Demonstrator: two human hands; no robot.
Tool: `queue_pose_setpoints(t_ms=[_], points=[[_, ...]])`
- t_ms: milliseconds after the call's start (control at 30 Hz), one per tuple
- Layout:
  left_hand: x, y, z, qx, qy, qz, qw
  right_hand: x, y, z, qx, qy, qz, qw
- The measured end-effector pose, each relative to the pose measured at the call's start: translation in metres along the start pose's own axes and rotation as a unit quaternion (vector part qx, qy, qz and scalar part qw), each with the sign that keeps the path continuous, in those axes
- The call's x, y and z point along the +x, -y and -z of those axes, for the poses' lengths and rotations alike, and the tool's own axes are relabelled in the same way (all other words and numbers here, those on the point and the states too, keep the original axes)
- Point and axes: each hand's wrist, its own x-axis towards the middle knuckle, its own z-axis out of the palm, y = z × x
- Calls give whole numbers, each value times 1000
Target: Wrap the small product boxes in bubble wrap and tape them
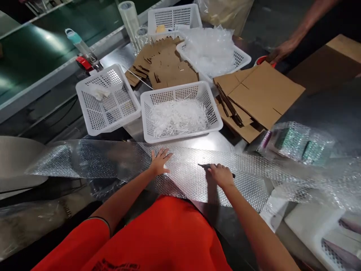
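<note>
A long strip of clear bubble wrap [186,165] lies across the metal table in front of me. My left hand [160,162] rests flat on the strip with its fingers spread. My right hand [221,175] is wrapped round a slim black pointed tool [207,165], whose thin tip points left over the bubble wrap. Whether the tip touches the film I cannot tell. Just beyond the strip stands a white plastic basket [183,135] holding shredded white filler [180,117].
Another white basket [96,130] stands at the left. Flat cardboard pieces [265,94] lie at the right, near bubble-wrapped green items [293,141]. Behind are a basket of clear plastic bags [211,52] and tape rolls [129,19]. Another person's hand [283,51] grips something red at upper right.
</note>
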Motion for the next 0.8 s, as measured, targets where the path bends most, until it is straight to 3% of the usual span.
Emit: queue_pose_setpoints(t_ms=[233, 467, 600, 700, 800], points=[[0, -1, 4, 20, 17, 9, 1000, -22, -76, -20, -13, 11, -43, 999], [0, -5, 9, 55, 31, 27, 998, -50, -174, -51, -44, 3, -115, 992], [2, -8, 11, 73, 51, 43, 995, -66, -221, -51, -43, 18, -168, 985], [2, -12, 14, 87, 52, 45, 994, -80, -223, -48, -7, 25, -208, 978], [2, -17, 18, 106, 50, 50, 992, -112, -189, -64, 81, 8, -229, 970]])
